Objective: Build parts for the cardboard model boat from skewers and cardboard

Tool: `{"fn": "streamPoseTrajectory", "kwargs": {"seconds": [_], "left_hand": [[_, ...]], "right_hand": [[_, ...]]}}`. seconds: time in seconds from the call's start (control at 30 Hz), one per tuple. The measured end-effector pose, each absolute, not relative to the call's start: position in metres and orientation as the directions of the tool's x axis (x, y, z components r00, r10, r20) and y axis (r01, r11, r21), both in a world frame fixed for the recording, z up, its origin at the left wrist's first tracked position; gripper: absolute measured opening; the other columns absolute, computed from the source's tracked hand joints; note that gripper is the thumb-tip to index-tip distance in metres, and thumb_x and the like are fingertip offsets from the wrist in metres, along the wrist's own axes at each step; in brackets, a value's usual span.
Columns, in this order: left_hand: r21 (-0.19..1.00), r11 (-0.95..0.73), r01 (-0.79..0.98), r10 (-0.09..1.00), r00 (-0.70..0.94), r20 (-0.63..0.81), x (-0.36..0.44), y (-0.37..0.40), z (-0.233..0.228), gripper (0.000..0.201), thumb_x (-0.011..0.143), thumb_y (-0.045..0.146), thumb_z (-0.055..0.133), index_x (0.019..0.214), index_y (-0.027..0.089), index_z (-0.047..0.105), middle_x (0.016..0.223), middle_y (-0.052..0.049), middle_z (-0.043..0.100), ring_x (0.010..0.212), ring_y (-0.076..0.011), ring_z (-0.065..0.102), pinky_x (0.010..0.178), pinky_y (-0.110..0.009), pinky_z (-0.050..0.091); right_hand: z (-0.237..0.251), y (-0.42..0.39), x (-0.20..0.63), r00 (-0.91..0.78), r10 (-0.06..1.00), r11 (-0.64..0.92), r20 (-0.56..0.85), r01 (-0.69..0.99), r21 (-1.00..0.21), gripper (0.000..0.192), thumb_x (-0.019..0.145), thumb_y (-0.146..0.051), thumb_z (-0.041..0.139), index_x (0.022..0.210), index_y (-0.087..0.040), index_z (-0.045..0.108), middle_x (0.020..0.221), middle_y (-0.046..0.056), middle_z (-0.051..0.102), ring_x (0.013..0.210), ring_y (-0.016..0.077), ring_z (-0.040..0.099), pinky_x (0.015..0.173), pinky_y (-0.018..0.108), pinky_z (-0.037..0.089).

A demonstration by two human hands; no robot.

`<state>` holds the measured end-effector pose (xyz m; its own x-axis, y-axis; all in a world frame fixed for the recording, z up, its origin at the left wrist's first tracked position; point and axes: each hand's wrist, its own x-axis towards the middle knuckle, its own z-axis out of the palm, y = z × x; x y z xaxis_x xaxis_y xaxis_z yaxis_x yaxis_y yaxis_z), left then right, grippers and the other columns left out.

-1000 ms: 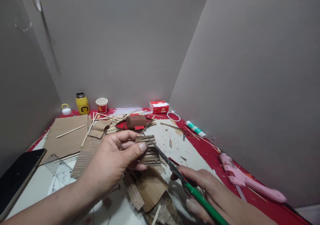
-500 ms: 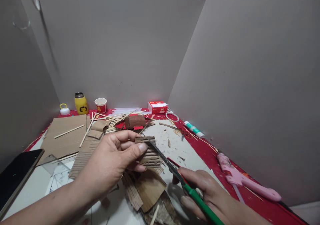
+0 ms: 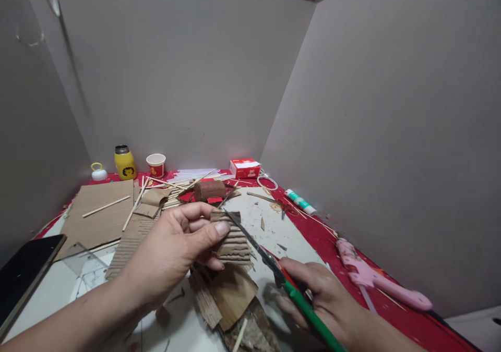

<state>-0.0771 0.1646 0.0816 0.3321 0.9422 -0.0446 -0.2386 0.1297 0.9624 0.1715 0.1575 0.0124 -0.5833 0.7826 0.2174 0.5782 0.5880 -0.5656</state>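
Note:
Between the thumb and fingers of my left hand (image 3: 183, 245) is a small piece of corrugated cardboard (image 3: 235, 245), its ridges facing me. My right hand (image 3: 319, 294) grips scissors (image 3: 287, 287) with green and red handles. Their blades reach up and left across the top edge of the cardboard piece, by my left thumb. Below it, smooth and ridged cardboard scraps (image 3: 235, 294) lie in a pile, with a short wooden stick (image 3: 240, 335) on them. Further back sits a rolled brown cardboard cylinder (image 3: 210, 190) on red and brown pieces.
Flat cardboard (image 3: 104, 227), sticks (image 3: 135, 203) and a phone (image 3: 33, 268) lie at left. A yellow bottle (image 3: 125, 163), paper cup (image 3: 156, 165) and red box (image 3: 245, 168) line the back wall. On the right rest a pink glue gun (image 3: 376, 279) and a green-white tube (image 3: 300, 202).
The scissor blades have shifted slightly along the top edge of the cardboard piece, toward my left hand. The whole view has drifted slightly; my left hand keeps its hold.

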Motion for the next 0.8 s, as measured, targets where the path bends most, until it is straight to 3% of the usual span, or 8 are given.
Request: {"fn": "streamPoseTrajectory", "kwargs": {"seconds": [0.23,0.37,0.57,0.8], "left_hand": [[0.973,0.041,-0.227,0.949,0.313,0.034,-0.082,0.182,0.073,0.020,0.081,0.035,0.071,0.086,0.016,0.064,0.072,0.001,0.063,0.061,-0.0069,0.055,0.059,-0.018,0.045],[0.977,0.085,-0.198,0.942,0.335,-0.014,-0.082,0.185,0.071,0.021,0.085,0.037,0.065,0.094,0.019,0.062,0.071,0.000,0.064,0.059,-0.0125,0.063,0.052,-0.022,0.050],[0.962,0.133,-0.237,0.928,0.370,-0.038,-0.087,0.182,0.075,0.029,0.083,0.029,0.070,0.110,0.020,0.065,0.089,-0.003,0.065,0.068,-0.0086,0.062,0.059,-0.018,0.054],[0.981,-0.137,-0.139,0.930,0.324,0.176,-0.088,0.179,0.080,0.031,0.087,0.032,0.064,0.118,0.030,0.060,0.083,0.002,0.053,0.061,-0.0088,0.052,0.046,-0.019,0.054]], "right_hand": [[0.006,0.168,0.173,-0.524,0.797,0.592,0.302,0.575,-0.564,0.025,0.090,-0.034,0.052,0.071,-0.020,0.045,0.058,-0.007,0.041,0.051,0.0083,0.036,0.048,0.019,0.034],[0.005,0.169,0.173,-0.516,0.816,0.563,0.260,0.607,-0.561,0.026,0.090,-0.036,0.053,0.071,-0.020,0.046,0.058,-0.006,0.042,0.052,0.0085,0.036,0.049,0.020,0.034],[0.010,0.168,0.176,-0.486,0.819,0.571,0.307,0.633,-0.523,0.023,0.088,-0.035,0.056,0.072,-0.020,0.050,0.057,-0.006,0.042,0.051,0.0091,0.037,0.049,0.020,0.035],[0.018,0.173,0.182,-0.460,0.858,0.501,0.228,0.654,-0.567,0.029,0.090,-0.042,0.051,0.070,-0.021,0.046,0.058,-0.004,0.045,0.053,0.0108,0.041,0.050,0.021,0.037]]}}
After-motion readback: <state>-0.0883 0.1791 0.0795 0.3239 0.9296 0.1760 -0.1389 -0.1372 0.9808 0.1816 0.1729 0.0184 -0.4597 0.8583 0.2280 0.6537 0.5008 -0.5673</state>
